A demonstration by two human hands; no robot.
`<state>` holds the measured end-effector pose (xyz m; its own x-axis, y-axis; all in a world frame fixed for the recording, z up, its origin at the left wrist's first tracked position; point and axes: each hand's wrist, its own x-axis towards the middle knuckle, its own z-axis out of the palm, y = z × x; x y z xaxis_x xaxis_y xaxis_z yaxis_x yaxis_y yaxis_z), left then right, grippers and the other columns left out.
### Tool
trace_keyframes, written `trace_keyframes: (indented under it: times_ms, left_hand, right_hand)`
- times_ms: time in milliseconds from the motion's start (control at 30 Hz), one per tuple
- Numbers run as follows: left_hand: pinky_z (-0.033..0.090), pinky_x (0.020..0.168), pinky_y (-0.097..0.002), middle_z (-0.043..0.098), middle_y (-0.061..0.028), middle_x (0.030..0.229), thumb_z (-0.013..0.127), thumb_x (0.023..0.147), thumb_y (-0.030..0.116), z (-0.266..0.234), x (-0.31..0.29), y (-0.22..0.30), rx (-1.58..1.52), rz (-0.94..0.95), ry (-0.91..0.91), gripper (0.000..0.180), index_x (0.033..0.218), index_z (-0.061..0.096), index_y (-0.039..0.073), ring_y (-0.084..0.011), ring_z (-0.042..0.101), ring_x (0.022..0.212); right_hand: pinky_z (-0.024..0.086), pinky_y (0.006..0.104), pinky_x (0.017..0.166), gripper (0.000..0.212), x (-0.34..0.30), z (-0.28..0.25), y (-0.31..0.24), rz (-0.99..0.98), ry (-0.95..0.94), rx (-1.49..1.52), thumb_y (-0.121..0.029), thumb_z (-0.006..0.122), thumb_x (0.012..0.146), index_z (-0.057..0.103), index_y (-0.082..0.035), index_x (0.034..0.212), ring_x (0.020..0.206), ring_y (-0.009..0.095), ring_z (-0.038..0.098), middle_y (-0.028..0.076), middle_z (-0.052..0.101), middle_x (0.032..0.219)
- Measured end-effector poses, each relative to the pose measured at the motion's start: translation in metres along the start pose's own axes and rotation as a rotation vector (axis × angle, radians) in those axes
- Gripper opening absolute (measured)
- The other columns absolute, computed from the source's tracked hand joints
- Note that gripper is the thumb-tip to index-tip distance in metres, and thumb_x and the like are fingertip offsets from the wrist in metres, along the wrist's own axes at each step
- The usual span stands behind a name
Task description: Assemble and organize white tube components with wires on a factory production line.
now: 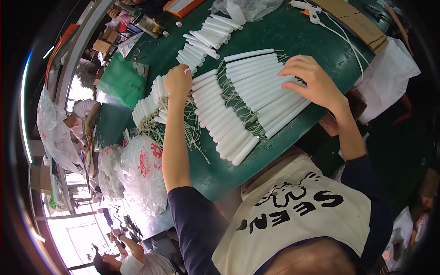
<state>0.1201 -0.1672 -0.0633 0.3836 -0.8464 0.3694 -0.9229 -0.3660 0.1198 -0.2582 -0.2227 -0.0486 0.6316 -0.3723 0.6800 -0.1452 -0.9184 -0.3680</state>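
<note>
Green table (316, 48) bears glue gun (314, 16) and bag (120, 82); left fingers (179, 69) curl, hold unclear; right fingers (292, 68) part over white rods (256, 77).

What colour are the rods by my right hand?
The rods are white, shown best in the head view.

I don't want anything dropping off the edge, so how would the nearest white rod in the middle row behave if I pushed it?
The white rod would probably roll, since it looks round and nothing lies against its near side. It's likely stiff, as it lies straight. Pale strings near its far end might snag it.
</note>
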Motion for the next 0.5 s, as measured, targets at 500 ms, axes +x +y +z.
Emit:
trace_keyframes:
  times_ms: [500]
  left_hand:
    - [0.043,0.079,-0.0348,0.057,-0.0022,0.091,0.063,0.072,0.004,0.046,0.036,0.039,0.098,0.81,0.145,0.026,0.095,0.067,0.015,-0.0222,0.054,0.091]
  right_hand:
    - [0.047,0.0331,0.073,0.012,-0.017,-0.011,0.006,0.17,-0.126,0.116,-0.011,0.069,0.078,0.066,-0.003,0.086,0.078,0.024,0.06,0.008,0.065,0.08]
